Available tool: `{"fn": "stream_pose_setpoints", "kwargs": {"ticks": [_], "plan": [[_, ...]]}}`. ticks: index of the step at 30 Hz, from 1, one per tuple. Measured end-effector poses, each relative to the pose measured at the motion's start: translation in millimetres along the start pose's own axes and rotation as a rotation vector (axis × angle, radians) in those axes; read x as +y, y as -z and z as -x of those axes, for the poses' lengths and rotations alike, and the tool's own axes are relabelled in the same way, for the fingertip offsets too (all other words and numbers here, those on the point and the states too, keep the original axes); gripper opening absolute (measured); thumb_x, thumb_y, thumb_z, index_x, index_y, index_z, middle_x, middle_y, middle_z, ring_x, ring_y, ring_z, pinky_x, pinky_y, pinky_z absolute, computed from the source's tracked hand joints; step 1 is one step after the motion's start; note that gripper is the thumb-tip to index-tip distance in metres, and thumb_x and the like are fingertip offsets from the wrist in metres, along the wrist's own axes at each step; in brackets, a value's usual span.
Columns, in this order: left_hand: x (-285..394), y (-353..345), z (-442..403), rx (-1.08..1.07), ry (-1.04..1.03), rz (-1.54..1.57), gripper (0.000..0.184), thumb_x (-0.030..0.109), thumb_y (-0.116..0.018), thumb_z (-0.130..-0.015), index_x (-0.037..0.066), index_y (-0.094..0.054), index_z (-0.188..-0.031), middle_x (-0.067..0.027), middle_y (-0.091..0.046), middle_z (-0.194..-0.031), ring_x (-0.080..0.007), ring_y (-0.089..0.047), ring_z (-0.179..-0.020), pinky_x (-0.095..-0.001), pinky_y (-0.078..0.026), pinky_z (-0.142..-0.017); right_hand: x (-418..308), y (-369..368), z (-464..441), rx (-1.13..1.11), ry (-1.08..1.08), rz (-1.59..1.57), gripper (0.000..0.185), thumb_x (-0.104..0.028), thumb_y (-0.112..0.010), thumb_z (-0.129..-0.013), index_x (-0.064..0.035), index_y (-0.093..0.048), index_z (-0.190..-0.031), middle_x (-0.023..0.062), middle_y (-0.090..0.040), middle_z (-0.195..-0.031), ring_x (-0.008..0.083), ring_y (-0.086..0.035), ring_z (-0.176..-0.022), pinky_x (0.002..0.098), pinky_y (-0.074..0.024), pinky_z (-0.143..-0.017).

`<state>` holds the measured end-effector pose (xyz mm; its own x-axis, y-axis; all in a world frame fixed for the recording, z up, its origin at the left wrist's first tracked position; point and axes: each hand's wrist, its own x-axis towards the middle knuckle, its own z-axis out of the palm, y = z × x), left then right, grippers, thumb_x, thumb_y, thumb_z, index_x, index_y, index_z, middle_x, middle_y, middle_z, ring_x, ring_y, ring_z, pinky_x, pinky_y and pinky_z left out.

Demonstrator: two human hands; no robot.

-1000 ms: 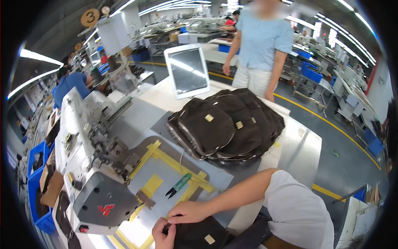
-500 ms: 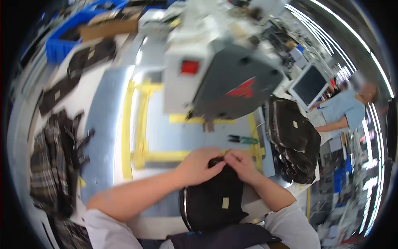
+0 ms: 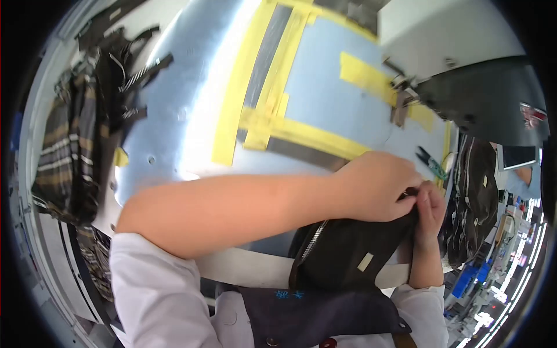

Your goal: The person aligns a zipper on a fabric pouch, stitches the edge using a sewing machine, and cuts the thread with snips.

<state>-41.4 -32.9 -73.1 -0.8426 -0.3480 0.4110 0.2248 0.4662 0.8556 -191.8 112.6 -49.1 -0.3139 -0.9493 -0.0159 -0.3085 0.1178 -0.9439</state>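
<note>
A black zippered fabric piece (image 3: 348, 249) hangs over the front edge of the table, close to my body. A silver metal zipper runs along its left side, and a small cream label is on its face. My left hand (image 3: 380, 185) is closed on its top edge, thumb pressed against the fingers. Right beside it, my right hand (image 3: 429, 211) pinches the same edge at the upper right corner. Part of a zipper shows between the hands; the exact fingertip contact is hidden. Green-handled thread snips (image 3: 432, 163) lie just beyond my hands.
A dark sewing machine head (image 3: 487, 98) overhangs the right side. Yellow tape (image 3: 325, 138) frames the metal work plate. Plaid and black fabric pieces (image 3: 72, 145) are piled at left. More black zippered pieces (image 3: 473, 200) are stacked at right, near a monitor (image 3: 518, 156) and a person's arm.
My view has swung left and down, so the machine head now appears farther right. Both hands still hold the black fabric piece's top edge.
</note>
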Motion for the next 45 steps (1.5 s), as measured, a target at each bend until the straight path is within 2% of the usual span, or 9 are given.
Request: {"fn": "stream_pose_setpoints", "kwargs": {"ticks": [10,17,25,29,32,37,39,41,45], "plan": [[14.3,6.9,-8.8,-0.134,0.020,-0.010,0.015,0.013,-0.062,-0.083,0.000,-0.057,-0.086,-0.0149,-0.056,-0.080,-0.0334,-0.054,-0.073,-0.0371,-0.044,-0.065,-10.2,-3.0,-8.2,-0.032,0.064,0.106,0.023,-0.020,-0.057,-0.092,0.0005,-0.060,-0.083,0.0063,-0.054,-0.068,0.0115,-0.048,-0.065,0.0281,-0.0416,-0.060],[23.3,2.0,-6.3,-0.131,0.082,-0.147,0.017,0.012,-0.063,-0.084,0.000,-0.054,-0.077,-0.0083,-0.048,-0.071,-0.0203,-0.048,-0.067,-0.0299,-0.038,-0.062,5.5,-6.7,-8.9,0.024,0.281,0.117,0.030,-0.031,-0.055,-0.092,-0.0024,-0.061,-0.086,0.0165,-0.059,-0.073,0.0310,-0.058,-0.068,0.0375,-0.0450,-0.063],[26.2,-2.9,-3.7,-0.084,0.119,-0.207,0.018,0.013,-0.061,-0.087,0.000,-0.054,-0.077,-0.0057,-0.048,-0.073,-0.0159,-0.047,-0.069,-0.0274,-0.039,-0.065,9.0,-7.6,-11.4,0.057,0.325,0.087,0.034,-0.036,-0.055,-0.091,-0.0030,-0.061,-0.085,0.0166,-0.062,-0.075,0.0335,-0.060,-0.071,0.0399,-0.0444,-0.065],[24.7,-4.1,-2.8,-0.044,0.072,-0.222,0.016,0.013,-0.061,-0.086,0.000,-0.056,-0.079,-0.0063,-0.050,-0.073,-0.0165,-0.048,-0.068,-0.0275,-0.039,-0.065,12.1,-7.2,-14.0,0.066,0.342,0.125,0.034,-0.035,-0.054,-0.093,-0.0024,-0.061,-0.087,0.0137,-0.060,-0.072,0.0265,-0.057,-0.067,0.0363,-0.0434,-0.062],[26.0,-3.1,-2.2,-0.044,0.106,-0.227,0.015,0.013,-0.061,-0.086,0.000,-0.057,-0.081,-0.0070,-0.051,-0.073,-0.0174,-0.049,-0.068,-0.0280,-0.040,-0.065,5.9,-6.0,-11.5,0.094,0.308,0.144,0.035,-0.036,-0.055,-0.091,-0.0023,-0.061,-0.084,0.0179,-0.060,-0.074,0.0329,-0.058,-0.069,0.0400,-0.0437,-0.063],[29.7,-2.4,-5.8,-0.063,0.118,-0.196,0.014,0.014,-0.061,-0.087,0.000,-0.058,-0.085,-0.0100,-0.054,-0.075,-0.0208,-0.053,-0.071,-0.0300,-0.042,-0.067,-1.3,-3.2,-7.8,0.088,0.243,0.159,0.031,-0.031,-0.058,-0.089,-0.0010,-0.060,-0.084,0.0166,-0.057,-0.070,0.0296,-0.055,-0.064,0.0379,-0.0428,-0.060],[29.4,1.8,-6.4,-0.127,0.176,-0.172,0.015,0.015,-0.060,-0.087,0.000,-0.058,-0.086,-0.0127,-0.055,-0.077,-0.0234,-0.055,-0.073,-0.0318,-0.044,-0.068,-2.2,-2.9,-7.5,0.077,0.230,0.137,0.029,-0.030,-0.058,-0.089,-0.0010,-0.061,-0.085,0.0163,-0.059,-0.072,0.0270,-0.057,-0.066,0.0357,-0.0442,-0.062],[25.4,2.5,-6.0,-0.133,0.134,-0.167,0.018,0.018,-0.058,-0.088,0.000,-0.060,-0.091,-0.0175,-0.057,-0.083,-0.0366,-0.057,-0.075,-0.0385,-0.045,-0.066,-0.9,0.0,-6.6,0.039,0.258,0.157,0.025,-0.026,-0.059,-0.089,-0.0016,-0.061,-0.086,0.0153,-0.061,-0.076,0.0248,-0.058,-0.069,0.0342,-0.0456,-0.064],[25.1,2.0,-9.5,-0.085,0.054,-0.124,0.014,0.015,-0.060,-0.086,0.001,-0.058,-0.089,-0.0165,-0.055,-0.081,-0.0384,-0.056,-0.076,-0.0399,-0.046,-0.064,-9.5,3.4,-4.2,0.030,0.156,0.097,0.014,-0.015,-0.061,-0.086,-0.0012,-0.061,-0.089,0.0097,-0.060,-0.076,0.0169,-0.056,-0.070,0.0305,-0.0451,-0.065]]}}
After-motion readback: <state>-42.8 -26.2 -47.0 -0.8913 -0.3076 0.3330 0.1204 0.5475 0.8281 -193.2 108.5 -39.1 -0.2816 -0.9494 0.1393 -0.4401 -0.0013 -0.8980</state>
